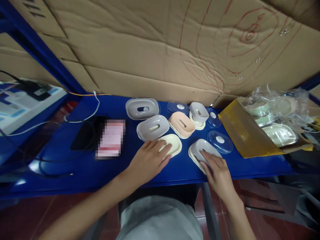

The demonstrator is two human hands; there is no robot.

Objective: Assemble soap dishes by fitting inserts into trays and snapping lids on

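Observation:
My left hand rests with fingers spread on a cream oval dish near the middle of the table. To its right, my right hand has its fingers on a grey slotted oval dish, which sits on a cream base. Behind my left hand lie a grey slotted dish and another grey one. A peach slotted piece sits on a cream base beside them. Farther back, a small grey piece stands on a cream base.
Clear lids with round stickers lie around the dishes. At right, an open cardboard box holds wrapped dishes. A phone, a black object and cables are at left. Cardboard stands behind the blue table.

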